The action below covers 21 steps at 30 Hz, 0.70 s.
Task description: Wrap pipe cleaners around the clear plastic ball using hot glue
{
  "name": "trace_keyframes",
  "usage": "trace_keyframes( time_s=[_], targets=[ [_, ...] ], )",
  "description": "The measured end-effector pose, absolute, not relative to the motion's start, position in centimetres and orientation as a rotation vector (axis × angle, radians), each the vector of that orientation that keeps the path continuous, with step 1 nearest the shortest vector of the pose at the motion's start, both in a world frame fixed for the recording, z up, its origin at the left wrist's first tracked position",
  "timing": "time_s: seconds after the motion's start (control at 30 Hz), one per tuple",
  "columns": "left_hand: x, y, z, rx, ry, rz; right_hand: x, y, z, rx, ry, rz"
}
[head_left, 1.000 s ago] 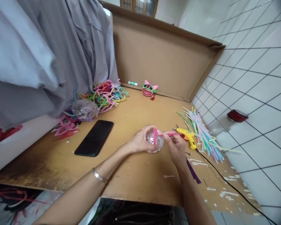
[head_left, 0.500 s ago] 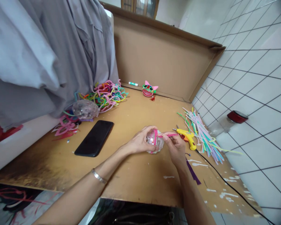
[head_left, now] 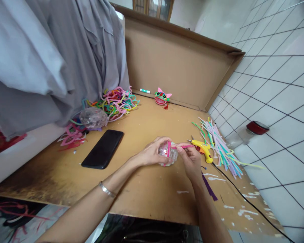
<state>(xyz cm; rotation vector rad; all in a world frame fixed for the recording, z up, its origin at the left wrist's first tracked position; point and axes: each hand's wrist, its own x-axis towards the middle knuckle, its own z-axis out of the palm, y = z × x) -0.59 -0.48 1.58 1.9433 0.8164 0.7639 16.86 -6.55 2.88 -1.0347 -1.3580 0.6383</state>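
My left hand [head_left: 150, 152] cups a clear glittery ball [head_left: 168, 156] just above the wooden tabletop [head_left: 147, 189]. A pink pipe cleaner [head_left: 178, 146] runs over the ball and sticks out to the right. My right hand [head_left: 190, 159] pinches that pipe cleaner against the ball's right side. A yellow glue gun [head_left: 204, 148] lies just beyond my right hand, its black cord [head_left: 243, 197] trailing toward the near right.
A black phone [head_left: 102, 148] lies left of my hands. Further left sit a second clear ball [head_left: 93, 118] and a tangle of coloured pipe cleaners [head_left: 116, 101]. Straight pipe cleaners [head_left: 219, 145] lie at the right edge. A pink cat-face figure [head_left: 162, 97] and a marker [head_left: 144, 90] rest against the cardboard wall.
Nothing has visibly changed apart from a slight shift of the camera; both hands stay on the ball and pipe cleaner.
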Motion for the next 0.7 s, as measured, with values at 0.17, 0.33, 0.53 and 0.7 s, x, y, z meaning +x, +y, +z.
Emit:
trace_keyframes(
  time_s=[0.17, 0.33, 0.53, 0.7],
  targets=[
    [-0.49, -0.46, 1.72, 1.922, 0.818, 0.773, 16.92, -6.53, 2.75, -1.049, -1.36, 0.64],
    [-0.52, -0.43, 1.75, 1.913, 0.819, 0.777, 16.95, -6.55, 2.78, -1.069, -1.371, 0.625],
    [-0.49, -0.33, 1.48, 1.911, 0.82, 0.783, 16.85, -6.6, 2.84, -1.078, -1.379, 0.606],
    [-0.35, -0.26, 1.35, 1.951, 0.788, 0.818, 16.79, -6.6, 2.91, -1.073, -1.383, 0.59]
  ],
)
